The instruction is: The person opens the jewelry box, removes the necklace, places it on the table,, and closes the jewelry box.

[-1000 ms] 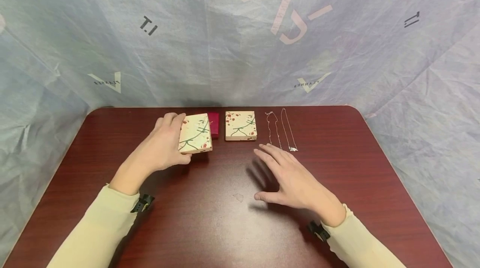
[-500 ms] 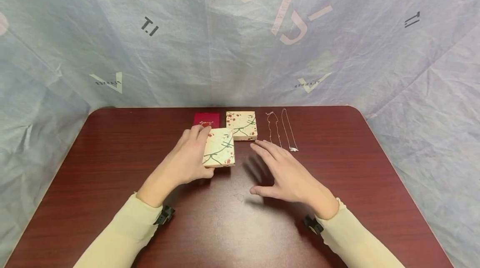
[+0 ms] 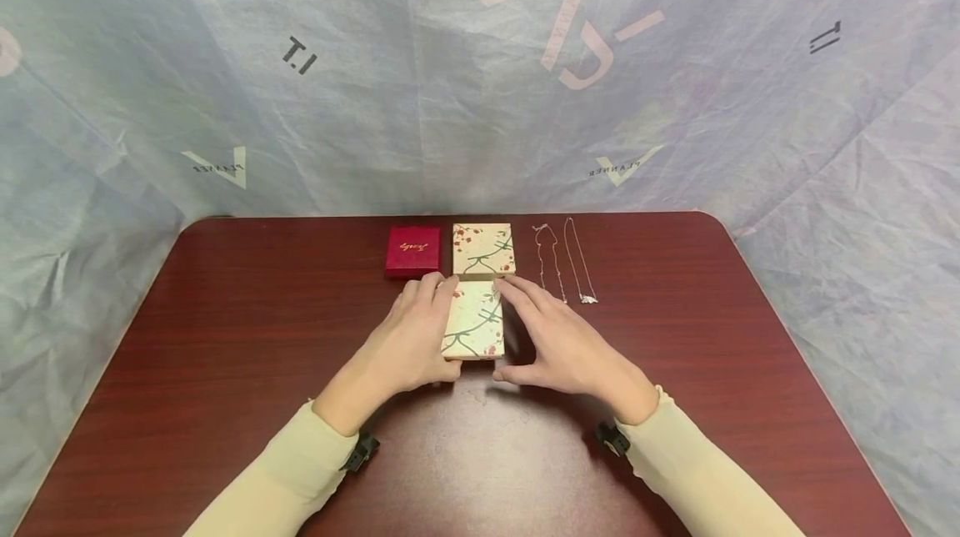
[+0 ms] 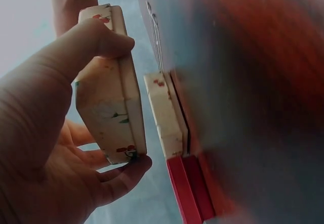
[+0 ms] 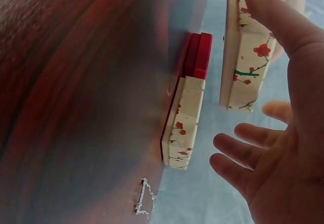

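Observation:
A cream gift box [image 3: 474, 320] with red blossoms and green branches is held above the table by my left hand [image 3: 408, 345]. That hand grips its left side, with the thumb at the near edge and the fingers at the far edge. My right hand [image 3: 566, 345] hovers at the box's right side, fingers spread. In the right wrist view its fingers [image 5: 243, 150] are apart from the box; whether the thumb touches it, I cannot tell. A second matching box [image 3: 483, 248] lies just behind, partly overlapped by the held one.
A red box [image 3: 412, 249] with gold lettering lies left of the second floral box. To the right are two thin necklaces, one a beaded chain [image 3: 556, 258], the other with a silver pendant [image 3: 588, 299]. The brown table [image 3: 225, 312] ends at a grey cloth backdrop [image 3: 360, 103].
My left hand has carried the floral box rightward and nearer to me, from over the red box, which now shows fully. My right hand has shifted slightly left.

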Available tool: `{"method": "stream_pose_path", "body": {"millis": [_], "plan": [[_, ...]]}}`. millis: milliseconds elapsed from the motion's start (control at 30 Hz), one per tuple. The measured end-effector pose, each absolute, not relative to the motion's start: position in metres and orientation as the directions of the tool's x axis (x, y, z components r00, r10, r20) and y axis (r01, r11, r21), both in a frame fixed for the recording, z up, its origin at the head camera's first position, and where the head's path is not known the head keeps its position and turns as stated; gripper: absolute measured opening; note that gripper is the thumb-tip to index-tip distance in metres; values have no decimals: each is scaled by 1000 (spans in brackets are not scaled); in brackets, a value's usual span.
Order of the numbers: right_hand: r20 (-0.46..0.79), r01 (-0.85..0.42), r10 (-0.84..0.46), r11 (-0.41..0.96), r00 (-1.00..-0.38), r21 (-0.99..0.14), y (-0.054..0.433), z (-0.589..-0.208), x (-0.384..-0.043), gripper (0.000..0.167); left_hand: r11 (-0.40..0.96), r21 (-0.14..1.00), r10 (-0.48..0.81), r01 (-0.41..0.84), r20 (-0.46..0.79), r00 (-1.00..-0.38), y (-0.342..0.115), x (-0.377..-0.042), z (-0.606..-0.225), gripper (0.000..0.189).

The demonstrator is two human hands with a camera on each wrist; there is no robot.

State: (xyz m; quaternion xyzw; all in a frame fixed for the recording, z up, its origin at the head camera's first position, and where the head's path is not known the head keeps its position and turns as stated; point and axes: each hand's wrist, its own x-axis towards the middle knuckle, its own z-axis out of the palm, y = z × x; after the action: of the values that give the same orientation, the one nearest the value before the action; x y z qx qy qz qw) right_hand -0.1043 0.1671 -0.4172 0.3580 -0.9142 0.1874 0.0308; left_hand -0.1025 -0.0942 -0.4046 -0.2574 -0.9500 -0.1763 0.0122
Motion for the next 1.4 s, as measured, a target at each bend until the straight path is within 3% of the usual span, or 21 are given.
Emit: {"method": "stream_pose_path", "body": {"millis": [500, 900, 1400], "plan": [[147, -646, -651, 648, -744, -403, 162, -425, -107, 116, 818, 299, 483, 491, 106, -869, -76, -90, -408, 117], [183, -661, -652, 631, -736, -407, 162, -428, -110, 116, 803, 297, 499, 516, 137, -856, -72, -89, -413, 114], [159, -649, -658, 621, -736, -440, 170, -420, -112, 115, 717, 466, 539, 519, 101, -836, -89, -95, -413, 117]]}}
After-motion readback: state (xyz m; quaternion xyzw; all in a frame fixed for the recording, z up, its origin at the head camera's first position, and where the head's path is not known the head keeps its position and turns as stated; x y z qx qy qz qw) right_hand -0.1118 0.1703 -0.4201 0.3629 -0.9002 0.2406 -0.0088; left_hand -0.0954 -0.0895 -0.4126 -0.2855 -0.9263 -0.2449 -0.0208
